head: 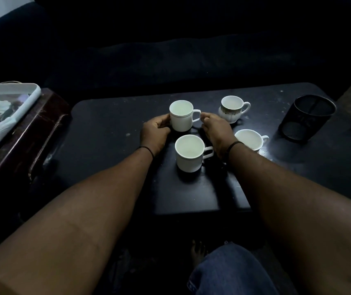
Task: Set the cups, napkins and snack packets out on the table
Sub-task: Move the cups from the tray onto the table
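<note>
Dark low table (pixel 110 124), scuffed and speckled, set before a dark sofa (pixel 191 56). At far left, white tray (pixel 24 90) on a reddish wooden stand (pixel 32 133), contents too blurred to tell. At right, black mesh holder (pixel 307 118), tilted. Left hand (pixel 155 133) cupped against the side of the far-left cup (pixel 182 116), touching it. Right hand (pixel 215 130) with fingertips at that cup's handle; grip there not clear. Far-right patterned cup (pixel 232 109) upright, apart from the hands. Near-left cup (pixel 190 153) upright between the wrists. Near-right cup (pixel 249 139) partly hidden behind the right wrist.
</note>
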